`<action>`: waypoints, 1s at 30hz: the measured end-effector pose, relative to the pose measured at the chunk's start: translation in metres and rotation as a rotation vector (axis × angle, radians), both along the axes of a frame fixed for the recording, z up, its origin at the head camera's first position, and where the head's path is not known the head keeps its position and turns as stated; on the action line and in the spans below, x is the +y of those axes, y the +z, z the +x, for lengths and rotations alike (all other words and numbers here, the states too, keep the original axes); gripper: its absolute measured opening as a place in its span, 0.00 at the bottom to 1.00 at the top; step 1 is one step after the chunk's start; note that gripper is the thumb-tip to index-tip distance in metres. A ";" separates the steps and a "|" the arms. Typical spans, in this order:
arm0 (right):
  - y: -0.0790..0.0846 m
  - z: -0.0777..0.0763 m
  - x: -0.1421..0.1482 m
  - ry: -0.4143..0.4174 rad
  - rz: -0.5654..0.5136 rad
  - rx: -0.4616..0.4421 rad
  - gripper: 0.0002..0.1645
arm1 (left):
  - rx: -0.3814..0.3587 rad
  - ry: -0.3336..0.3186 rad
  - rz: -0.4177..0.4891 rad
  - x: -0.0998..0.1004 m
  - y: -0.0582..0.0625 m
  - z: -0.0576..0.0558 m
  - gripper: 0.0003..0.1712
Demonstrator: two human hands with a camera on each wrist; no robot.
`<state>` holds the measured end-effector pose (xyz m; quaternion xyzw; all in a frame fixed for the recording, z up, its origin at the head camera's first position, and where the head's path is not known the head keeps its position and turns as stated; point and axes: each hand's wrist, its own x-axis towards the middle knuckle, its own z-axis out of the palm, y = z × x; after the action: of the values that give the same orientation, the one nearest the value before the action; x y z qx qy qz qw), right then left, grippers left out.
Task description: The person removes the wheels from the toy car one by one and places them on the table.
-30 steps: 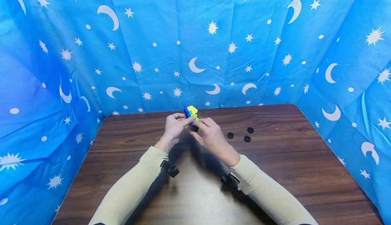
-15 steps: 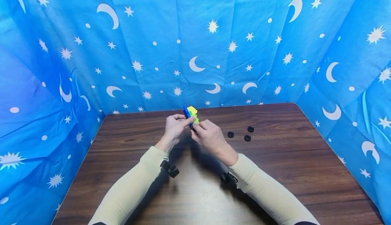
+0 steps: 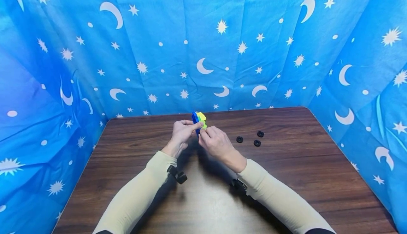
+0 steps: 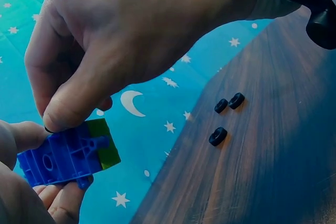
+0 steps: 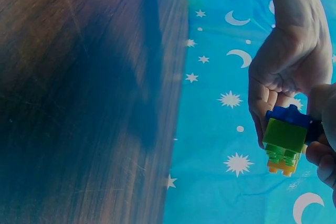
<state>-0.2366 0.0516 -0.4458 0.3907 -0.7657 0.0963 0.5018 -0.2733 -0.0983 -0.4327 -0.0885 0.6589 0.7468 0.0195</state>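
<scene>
My left hand grips a small toy car built of bricks, above the far part of the table. Its blue chassis faces the left wrist camera, with small axle stubs sticking out. Green and yellow bricks sit on the chassis; the right wrist view shows the green brick. My right hand pinches a black toy wheel against the side of the chassis. Fingers cover most of this wheel, so I cannot tell whether it sits on its axle.
Three loose black wheels lie on the brown wooden table right of the hands: one nearer wheel, one in front and one farther back. A blue cloth with moons and stars hangs behind and at both sides.
The right hand's fingers have closed over the black wheel, which showed plainly a second ago, and brought it against the car. The car has turned slightly; the loose wheels stay put.
</scene>
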 end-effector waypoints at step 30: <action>-0.003 0.003 0.002 0.089 -0.146 -0.166 0.09 | -0.028 -0.095 0.029 -0.003 0.002 -0.003 0.20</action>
<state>-0.2340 0.0539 -0.4486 0.3774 -0.7776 0.2059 0.4588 -0.2762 -0.1013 -0.4304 -0.0673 0.6513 0.7530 0.0656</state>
